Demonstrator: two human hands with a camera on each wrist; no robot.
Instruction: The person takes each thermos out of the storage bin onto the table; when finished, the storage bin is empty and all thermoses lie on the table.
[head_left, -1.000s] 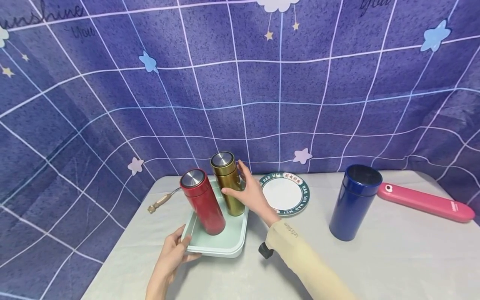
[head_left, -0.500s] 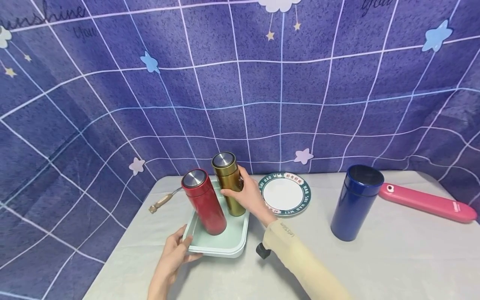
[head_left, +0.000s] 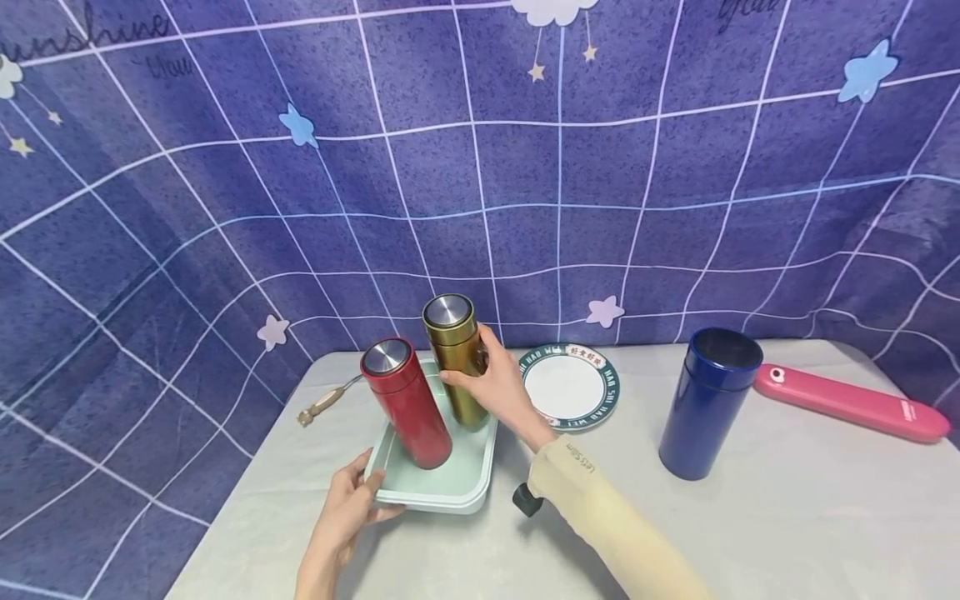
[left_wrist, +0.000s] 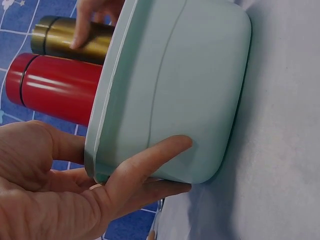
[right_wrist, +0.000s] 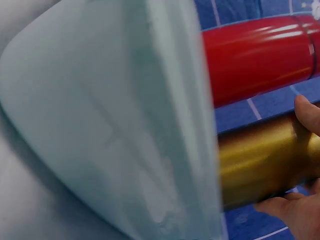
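My left hand [head_left: 347, 507] grips the near left corner of a pale green plastic bin [head_left: 431, 502], thumb at the rim and fingers along the outer wall in the left wrist view. Inside the bin a red thermos [head_left: 411, 412] with a silver-topped lid stands upright. Behind it to the right, a gold thermos [head_left: 453, 354] is held by my right hand [head_left: 501, 387], its thumb on the near side and fingers round the far side. The gold thermos's base is over the bin's far right part; the bin wall hides it in the right wrist view.
A plate [head_left: 566, 387] with a green patterned rim lies right of the bin. Further right stand a dark blue open-topped cylinder [head_left: 708, 408] and a long pink case [head_left: 851, 404]. A wooden-handled tool [head_left: 322, 404] lies left of the bin. A patterned blue cloth [head_left: 525, 183] hangs behind.
My right hand's fingers have come round the gold thermos, which is now slightly higher. My left hand, the bin and the red thermos stay where they were.
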